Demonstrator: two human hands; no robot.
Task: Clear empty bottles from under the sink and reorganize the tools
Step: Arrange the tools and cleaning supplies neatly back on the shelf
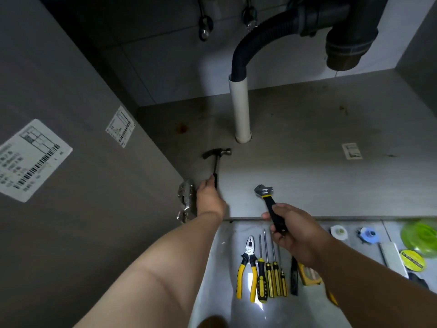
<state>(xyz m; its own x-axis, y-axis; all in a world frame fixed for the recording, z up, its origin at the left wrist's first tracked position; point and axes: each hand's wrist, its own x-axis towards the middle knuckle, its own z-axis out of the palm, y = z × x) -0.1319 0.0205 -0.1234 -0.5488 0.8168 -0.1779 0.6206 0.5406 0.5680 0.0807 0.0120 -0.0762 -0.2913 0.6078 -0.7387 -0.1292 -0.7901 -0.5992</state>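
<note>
left hand (209,197) grips hammer (216,159) handle on cabinet floor (307,162); right hand (292,229) grips wrench (268,197). no bottles visible; pliers (247,268), screwdrivers (272,275) lined outside, likely still to stow.

The left forearm (165,256) is bare and stretches forward from the lower left, nearly straight. The left hand (209,197) shows its back to the camera, its fingers curled round the lower end of a hammer (216,162) handle. The right forearm (366,275) comes in from the lower right, and its wrist is bent slightly inward. The right hand (293,230) sits nearer the body than the left. It grips the black handle of an adjustable wrench (264,191), fingers wrapped round it and the thumb (266,216) lying along the left side. The two hands are well apart.
</note>
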